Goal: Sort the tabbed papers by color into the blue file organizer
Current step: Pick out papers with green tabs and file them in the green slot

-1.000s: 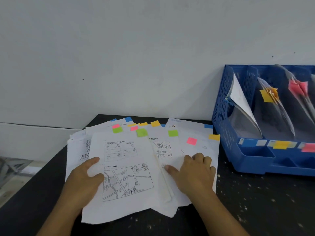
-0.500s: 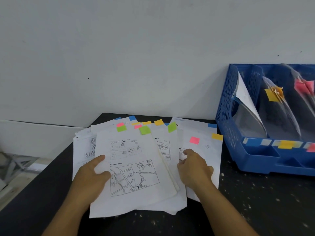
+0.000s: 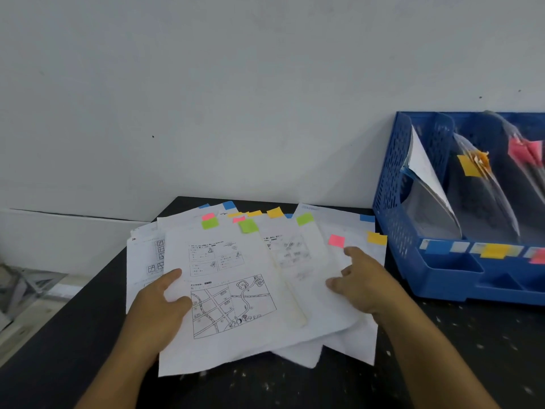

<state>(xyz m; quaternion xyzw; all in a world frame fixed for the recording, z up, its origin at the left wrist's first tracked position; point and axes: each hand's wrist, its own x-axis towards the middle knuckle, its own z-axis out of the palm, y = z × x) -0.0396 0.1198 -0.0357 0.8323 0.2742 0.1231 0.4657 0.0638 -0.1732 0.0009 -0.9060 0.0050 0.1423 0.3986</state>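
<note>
A fanned pile of tabbed papers (image 3: 250,278) is steadied on the dark table (image 3: 442,364), left of the blue file organizer (image 3: 460,278). The map sheet's edge is pinched by the left hand (image 3: 159,311); loosely spread fingers of the right hand (image 3: 365,281) are rested below a pink tab (image 3: 336,240). Overlapped sheets could be dragged along, so colors risk being mixed.

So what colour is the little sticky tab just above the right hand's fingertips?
Pink, seen in the head view on a white sheet.
</note>
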